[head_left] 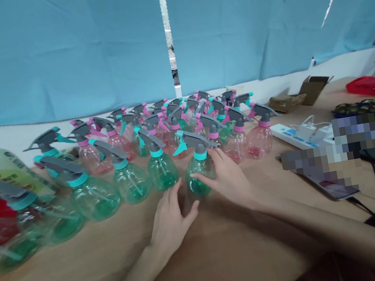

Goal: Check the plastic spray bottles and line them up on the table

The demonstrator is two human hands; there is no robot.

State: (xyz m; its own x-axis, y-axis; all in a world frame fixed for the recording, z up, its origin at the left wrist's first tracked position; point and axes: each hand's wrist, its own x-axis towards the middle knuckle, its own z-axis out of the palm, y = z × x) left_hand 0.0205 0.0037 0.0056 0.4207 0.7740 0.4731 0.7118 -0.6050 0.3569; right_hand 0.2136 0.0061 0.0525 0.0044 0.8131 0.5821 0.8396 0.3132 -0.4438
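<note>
A green spray bottle [197,170] with a grey head, turquoise collar and turquoise trigger stands upright on the wooden table [225,259]. My right hand [227,177] is wrapped around its right side, thumb across the front and fingers behind. To its left, my left hand [173,217] is held just above the table, fingers apart and nothing in it. The nearest thing to that hand is another green spray bottle [163,171] behind it. More green bottles, such as one green spray bottle [132,183], line up to the left.
Pink spray bottles [259,135] and several others crowd behind, toward a blue curtain [85,47]. A large yellow-green bottle [5,166] leans at the left. On the right are a white power strip [290,135], a phone [323,175], cables and a cardboard box [313,89].
</note>
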